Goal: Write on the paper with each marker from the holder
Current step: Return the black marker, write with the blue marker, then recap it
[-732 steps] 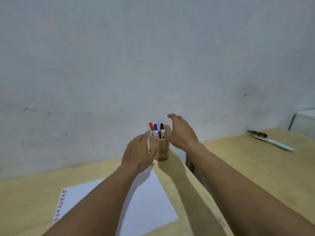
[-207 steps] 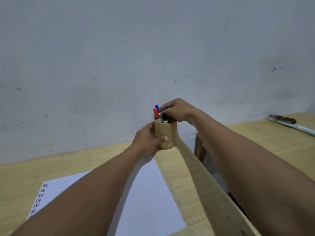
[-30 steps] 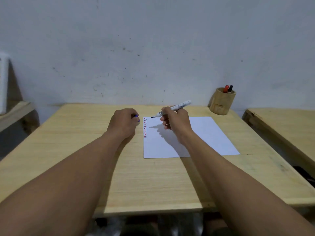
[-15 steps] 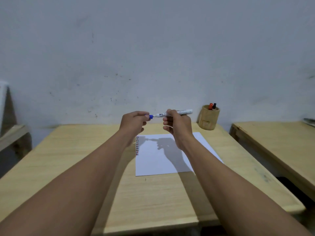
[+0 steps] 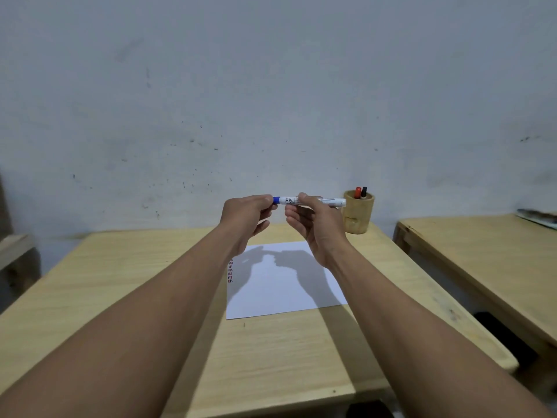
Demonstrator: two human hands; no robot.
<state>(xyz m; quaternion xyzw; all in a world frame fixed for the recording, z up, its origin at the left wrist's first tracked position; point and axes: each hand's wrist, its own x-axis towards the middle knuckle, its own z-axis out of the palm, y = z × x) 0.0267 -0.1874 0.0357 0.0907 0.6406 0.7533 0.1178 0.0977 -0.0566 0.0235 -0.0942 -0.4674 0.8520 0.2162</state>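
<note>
Three markers in all: one blue-capped marker [image 5: 313, 201] held level in the air, and two standing in the holder [image 5: 358, 217], one red marker [image 5: 357, 192] and one black marker [image 5: 364, 192]. One holder. One sheet of paper [image 5: 280, 294]. Two hands, the left hand [image 5: 245, 218] and right hand [image 5: 316, 221]. Two benches, the near bench [image 5: 120, 267] and a second bench [image 5: 482, 251] at right.

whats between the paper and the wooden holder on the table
Bare tabletop only, in the head view: the paper and the holder lie apart with nothing between.

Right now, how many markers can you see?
3: a blue marker held level between both hands above the paper, plus a red marker and a black marker standing in the wooden holder.
</note>
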